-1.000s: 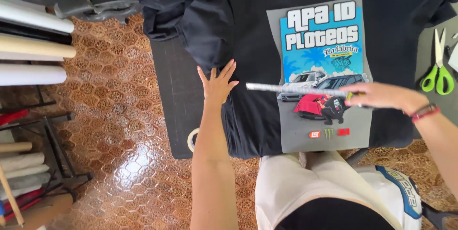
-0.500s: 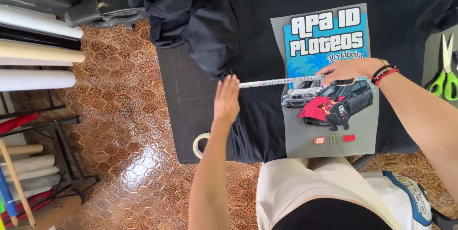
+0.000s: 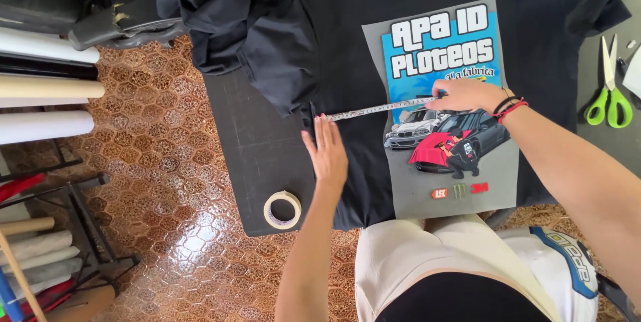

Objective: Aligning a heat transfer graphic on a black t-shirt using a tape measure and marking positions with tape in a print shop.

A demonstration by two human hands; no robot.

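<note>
Your left hand (image 3: 328, 155) lay flat, palm down with the fingers close together, on the near-left edge of the black T-shirt (image 3: 347, 41). Your right hand (image 3: 467, 97) pinched one end of a measuring tape (image 3: 374, 109) against the printed sheet (image 3: 454, 182). The tape ran from that pinch across the sheet's left edge to a free end just beyond your left fingertips, at the shirt's side. The sheet, grey with a blue panel and cars, lay on the shirt's chest under and below your right hand.

By the look of it, you were gauging the gap between the shirt's side and the sheet's edge. Any nudge of the sheet would have called for a light touch, with the left palm holding the cloth smooth so nothing crept.

A roll of tape (image 3: 282, 209) sat on the dark mat (image 3: 257, 155) below your left hand. Green-handled scissors (image 3: 609, 98) lay well to the right of your right hand.
</note>
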